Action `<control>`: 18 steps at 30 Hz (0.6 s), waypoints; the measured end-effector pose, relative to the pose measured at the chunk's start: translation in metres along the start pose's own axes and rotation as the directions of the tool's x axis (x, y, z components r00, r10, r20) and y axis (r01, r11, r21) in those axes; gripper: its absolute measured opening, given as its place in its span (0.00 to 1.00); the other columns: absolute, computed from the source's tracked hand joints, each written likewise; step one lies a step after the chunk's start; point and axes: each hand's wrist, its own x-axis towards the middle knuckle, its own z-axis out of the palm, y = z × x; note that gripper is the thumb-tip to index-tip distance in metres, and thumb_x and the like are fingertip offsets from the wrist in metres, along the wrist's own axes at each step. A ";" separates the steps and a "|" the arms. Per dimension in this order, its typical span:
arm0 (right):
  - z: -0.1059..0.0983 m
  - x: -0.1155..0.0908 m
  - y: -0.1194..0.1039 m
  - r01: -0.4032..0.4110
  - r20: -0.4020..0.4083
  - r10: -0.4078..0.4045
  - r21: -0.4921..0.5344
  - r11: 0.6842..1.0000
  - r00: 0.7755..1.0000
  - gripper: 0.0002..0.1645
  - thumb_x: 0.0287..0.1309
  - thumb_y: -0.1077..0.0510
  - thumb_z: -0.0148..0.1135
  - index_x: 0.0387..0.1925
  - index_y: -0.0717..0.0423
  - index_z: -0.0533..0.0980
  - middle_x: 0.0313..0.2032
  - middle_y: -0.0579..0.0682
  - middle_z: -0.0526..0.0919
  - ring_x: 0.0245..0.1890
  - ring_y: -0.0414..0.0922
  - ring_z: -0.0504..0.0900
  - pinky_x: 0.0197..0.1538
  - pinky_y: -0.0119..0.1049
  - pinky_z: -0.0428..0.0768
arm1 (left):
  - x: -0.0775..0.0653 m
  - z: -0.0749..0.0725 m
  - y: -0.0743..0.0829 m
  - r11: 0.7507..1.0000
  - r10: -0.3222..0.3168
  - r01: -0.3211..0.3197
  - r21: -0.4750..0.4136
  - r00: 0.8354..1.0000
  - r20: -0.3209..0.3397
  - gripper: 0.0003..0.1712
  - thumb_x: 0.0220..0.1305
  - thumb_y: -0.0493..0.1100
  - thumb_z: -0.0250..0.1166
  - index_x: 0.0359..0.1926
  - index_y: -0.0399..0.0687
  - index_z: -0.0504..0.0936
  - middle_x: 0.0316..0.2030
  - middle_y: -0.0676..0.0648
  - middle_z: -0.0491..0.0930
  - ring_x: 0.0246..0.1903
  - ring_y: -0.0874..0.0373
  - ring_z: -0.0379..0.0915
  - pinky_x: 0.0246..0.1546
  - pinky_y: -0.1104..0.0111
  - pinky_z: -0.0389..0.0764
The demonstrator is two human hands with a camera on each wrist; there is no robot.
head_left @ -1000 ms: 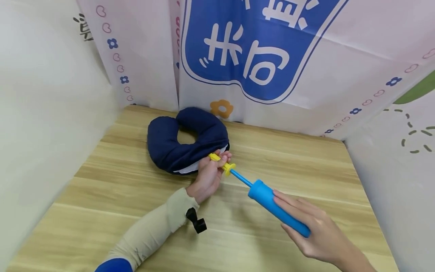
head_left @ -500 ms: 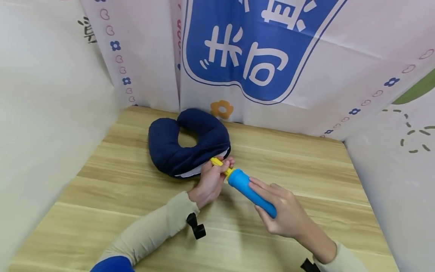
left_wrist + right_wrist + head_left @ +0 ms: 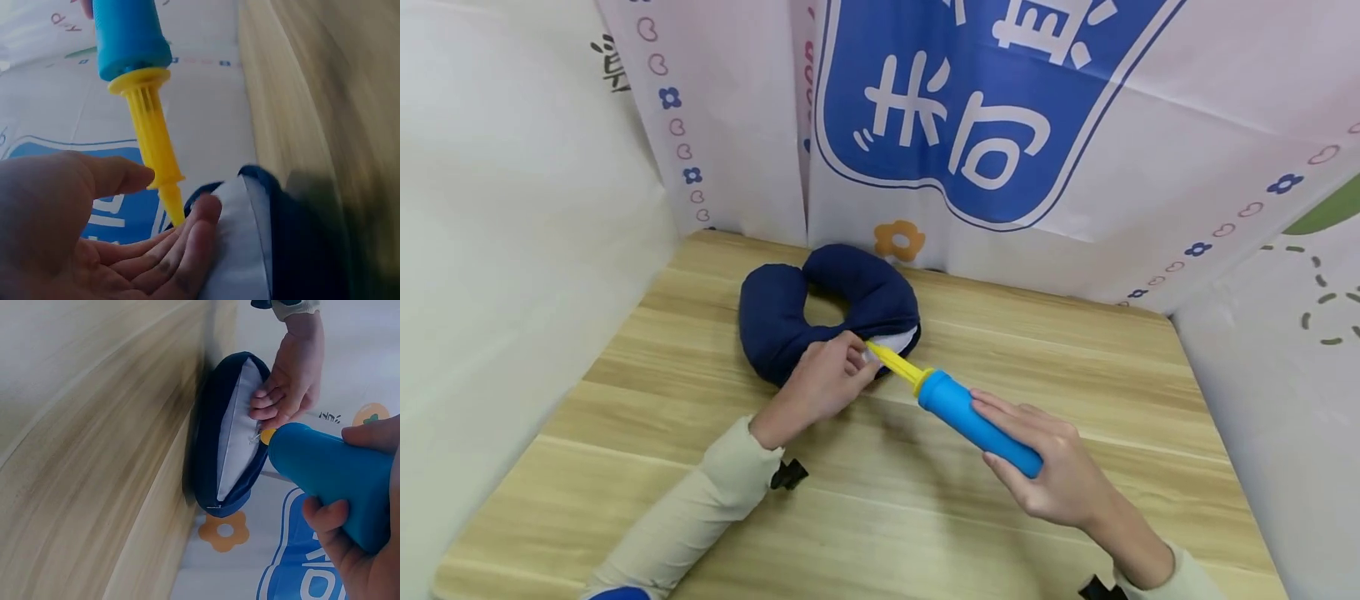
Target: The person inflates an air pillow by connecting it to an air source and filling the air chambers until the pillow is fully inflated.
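Note:
A navy U-shaped neck pillow (image 3: 771,321) lies at the back of the table, its cover parted over a white inner layer (image 3: 236,250). My right hand (image 3: 1048,462) grips the blue barrel of a hand pump (image 3: 973,417), which slants toward the pillow. The barrel sits right against the yellow nozzle (image 3: 901,364), with no blue rod showing. Beside the pillow's opening is my left hand (image 3: 823,379). In the left wrist view its thumb lies along the nozzle's side and its loosely bent fingers are close to the tip and white layer. A small clear piece (image 3: 255,437) shows by the nozzle.
The wood-grain table (image 3: 1075,367) runs back to a white printed sheet (image 3: 760,150) with a blue sign. White walls (image 3: 535,208) stand at both sides. A black wrist mount (image 3: 790,475) sticks out from the left sleeve.
The pump's blue barrel has slid forward along its rod until the rod is hidden. My left hand has loosened from around the yellow nozzle and shifted left over the pillow's edge.

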 end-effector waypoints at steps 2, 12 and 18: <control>0.001 0.000 -0.001 -0.011 0.004 0.011 0.009 1.000 1.000 0.42 0.49 0.62 0.79 0.68 0.54 0.79 0.67 0.52 0.82 0.58 0.53 0.88 0.53 0.55 0.89 | -0.004 -0.005 -0.002 0.993 0.075 -0.070 0.098 0.996 -0.044 0.21 0.72 0.47 0.68 0.57 0.38 0.82 0.45 0.45 0.87 0.41 0.56 0.85 0.43 0.62 0.87; 0.003 0.000 0.002 -0.025 -0.001 0.025 0.032 0.999 1.000 0.41 0.50 0.62 0.79 0.69 0.53 0.79 0.68 0.52 0.82 0.58 0.54 0.88 0.52 0.54 0.89 | -0.002 -0.006 -0.018 0.858 0.368 -0.270 0.437 0.917 -0.156 0.25 0.67 0.38 0.73 0.62 0.33 0.81 0.59 0.38 0.81 0.54 0.44 0.77 0.57 0.55 0.84; 0.005 -0.001 0.005 -0.033 -0.001 0.033 0.035 0.999 0.999 0.41 0.51 0.61 0.79 0.69 0.52 0.78 0.68 0.51 0.82 0.59 0.54 0.88 0.53 0.54 0.89 | 0.014 -0.005 -0.031 0.799 0.432 -0.266 0.540 0.878 -0.207 0.23 0.66 0.39 0.75 0.59 0.34 0.84 0.56 0.37 0.84 0.55 0.43 0.80 0.58 0.55 0.84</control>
